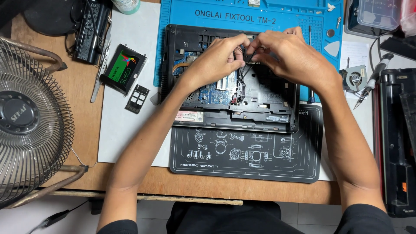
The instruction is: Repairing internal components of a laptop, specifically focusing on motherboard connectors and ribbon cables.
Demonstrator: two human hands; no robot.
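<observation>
An opened black laptop [264, 113] lies bottom-up on the bench, its blue circuit board [214, 93] exposed. My left hand [214, 60] and my right hand [288, 54] meet over its upper middle. Both pinch a small black part with thin black cables [248, 56] between their fingertips. The cables trail down over the board toward the laptop's centre. My hands hide what lies under the part.
A blue repair mat [182, 26] and a black mat [247, 160] lie under the laptop. A black solid-state drive [123, 69] and small bracket [137, 99] lie left. A metal fan [30, 121] stands far left. A cooling fan [356, 79], a screwdriver [372, 80] and a black case [396, 138] are right.
</observation>
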